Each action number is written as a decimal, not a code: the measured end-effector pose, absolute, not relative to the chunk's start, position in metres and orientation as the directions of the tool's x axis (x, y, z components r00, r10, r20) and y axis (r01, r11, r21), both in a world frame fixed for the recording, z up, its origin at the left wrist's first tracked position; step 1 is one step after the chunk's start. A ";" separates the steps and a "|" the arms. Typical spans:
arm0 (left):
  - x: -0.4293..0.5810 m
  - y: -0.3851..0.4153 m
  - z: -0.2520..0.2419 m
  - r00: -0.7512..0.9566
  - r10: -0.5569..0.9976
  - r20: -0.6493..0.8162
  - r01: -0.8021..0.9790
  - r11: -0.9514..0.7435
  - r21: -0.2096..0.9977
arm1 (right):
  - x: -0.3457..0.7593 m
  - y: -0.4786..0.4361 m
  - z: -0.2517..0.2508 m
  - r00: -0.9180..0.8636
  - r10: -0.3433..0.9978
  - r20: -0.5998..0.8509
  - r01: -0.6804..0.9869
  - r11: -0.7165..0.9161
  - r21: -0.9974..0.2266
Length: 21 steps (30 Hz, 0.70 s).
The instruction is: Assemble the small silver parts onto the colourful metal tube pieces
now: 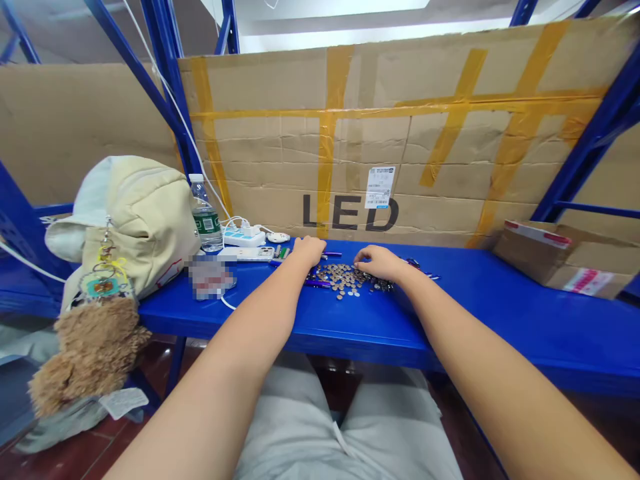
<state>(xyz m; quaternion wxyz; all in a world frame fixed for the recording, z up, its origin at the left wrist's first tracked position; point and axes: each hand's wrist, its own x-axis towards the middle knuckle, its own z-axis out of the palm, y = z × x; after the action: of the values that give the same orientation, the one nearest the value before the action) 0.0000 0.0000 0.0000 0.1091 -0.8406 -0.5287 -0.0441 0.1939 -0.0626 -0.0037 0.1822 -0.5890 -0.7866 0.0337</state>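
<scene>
My left hand [310,251] rests at the back of the blue table, among several pens. It looks curled, with the back of the hand towards me, so whatever it holds is hidden. Purple pens [318,284] lie just in front of it. Between my hands spreads a pile of small round coin-like discs [340,273]. My right hand [379,262] is at the pile's right edge, its fingers bent and tips together over the discs; anything pinched there is too small to make out. Small dark metal pieces [381,285] lie under that hand, and more pens [431,275] lie to its right.
On the left stand a cream backpack [150,220], a water bottle [206,220], a white power strip [243,236] and a phone [247,254]. A large cardboard sheet [280,160] backs the blue table [480,300]. An open cardboard box [565,267] sits at the right.
</scene>
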 end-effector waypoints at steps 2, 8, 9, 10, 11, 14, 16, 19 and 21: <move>0.000 0.000 0.000 0.449 0.873 0.189 0.892 -0.426 -0.149 | 0.195 -0.062 -0.004 -0.237 0.944 0.229 0.926 0.291 -0.239; 0.000 -0.001 0.002 0.467 0.867 0.172 0.882 -0.444 -0.159 | 0.196 -0.061 -0.005 -0.214 0.959 0.188 0.953 0.247 -0.174; 0.000 -0.001 0.002 0.471 0.866 0.165 0.880 -0.448 -0.161 | 0.196 -0.061 -0.005 -0.222 0.958 0.181 0.951 0.254 -0.177; 0.000 -0.001 0.001 0.474 0.866 0.159 0.878 -0.451 -0.163 | 0.196 -0.061 -0.005 -0.233 0.956 0.176 0.947 0.264 -0.181; 0.000 -0.002 0.001 0.475 0.866 0.155 0.877 -0.452 -0.165 | 0.196 -0.061 -0.006 -0.242 0.954 0.175 0.944 0.273 -0.184; 0.000 -0.004 0.002 0.481 0.860 0.170 0.874 -0.455 -0.170 | 0.196 -0.058 -0.009 -0.250 0.951 0.183 0.939 0.284 -0.192; -0.001 -0.005 0.003 0.491 0.850 0.189 0.869 -0.463 -0.176 | 0.197 -0.056 -0.011 -0.238 0.955 0.177 0.937 0.273 -0.218; -0.001 -0.005 0.005 0.523 0.820 0.234 0.852 -0.499 -0.157 | 0.196 -0.054 -0.013 -0.223 0.960 0.167 0.934 0.260 -0.245; 0.000 -0.002 0.005 0.554 0.782 0.286 0.828 -0.554 -0.089 | 0.195 -0.055 -0.012 -0.227 0.943 0.244 0.932 0.282 -0.226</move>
<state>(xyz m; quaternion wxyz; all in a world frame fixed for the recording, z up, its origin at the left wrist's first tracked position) -0.0004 -0.0022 0.0045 0.1073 -0.8748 -0.4601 -0.1070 0.1946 -0.0545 -0.0119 0.1677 -0.5988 -0.7830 0.0160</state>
